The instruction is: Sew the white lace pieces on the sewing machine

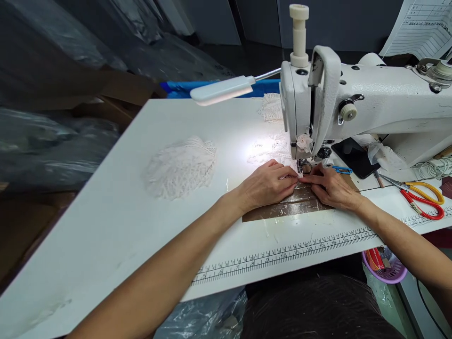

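Note:
A white sewing machine (pixel 381 99) stands at the right, its presser foot (pixel 302 165) low over the bed. White lace fabric (pixel 273 148) lies bright under the lamp and runs to the foot. Just left of the foot, my left hand (pixel 270 183) is closed, fingertips pinching the lace edge. My right hand (pixel 332 187) comes from the other side, its index fingertip meeting the same edge, with the other fingers curled. The fabric between the fingertips is mostly hidden. Brown tape (pixel 282 209) covers the surface beneath both hands.
Another lace piece (pixel 181 167) rests on the white table (pixel 116 212). At the right are scissors (pixel 420 197), a black phone (pixel 355 157) and a blue thread snipper (pixel 342 170). A lamp (pixel 222 90) juts out left of the machine. A purple basket (pixel 397 273) sits below the table edge.

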The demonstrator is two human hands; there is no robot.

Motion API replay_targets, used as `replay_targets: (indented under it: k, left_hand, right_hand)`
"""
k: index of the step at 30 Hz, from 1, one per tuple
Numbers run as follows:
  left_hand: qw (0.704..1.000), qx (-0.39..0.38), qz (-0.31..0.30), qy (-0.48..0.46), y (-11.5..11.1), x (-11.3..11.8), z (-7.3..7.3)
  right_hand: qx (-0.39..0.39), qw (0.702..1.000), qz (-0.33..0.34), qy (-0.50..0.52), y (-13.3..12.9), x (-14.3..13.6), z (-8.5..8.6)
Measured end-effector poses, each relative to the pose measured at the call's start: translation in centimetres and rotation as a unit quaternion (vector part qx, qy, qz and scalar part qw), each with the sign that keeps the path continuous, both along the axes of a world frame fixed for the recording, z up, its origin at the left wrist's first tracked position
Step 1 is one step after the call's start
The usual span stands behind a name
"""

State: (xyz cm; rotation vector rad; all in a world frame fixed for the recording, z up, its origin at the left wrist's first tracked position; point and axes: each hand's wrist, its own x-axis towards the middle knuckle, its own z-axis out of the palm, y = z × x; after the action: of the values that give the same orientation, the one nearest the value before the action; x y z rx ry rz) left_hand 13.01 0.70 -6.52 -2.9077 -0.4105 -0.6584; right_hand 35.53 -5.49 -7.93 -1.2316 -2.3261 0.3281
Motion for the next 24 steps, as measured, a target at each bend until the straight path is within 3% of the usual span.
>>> replay_targets:
  k: [8, 24]
  left_hand:
    - [1.000, 0.016, 0.002, 0.007, -0.4, -0.1, 0.3]
    - [0.997, 0.007, 0.041, 0.059, -0.1, -0.4, 0.3]
  right_hand:
    - [0.052, 0.997, 0.011, -0.055, -0.6, -0.7, 0.5]
    - [0.037, 0.990, -0.021, -0.132, -0.5, -2.1, 1.8]
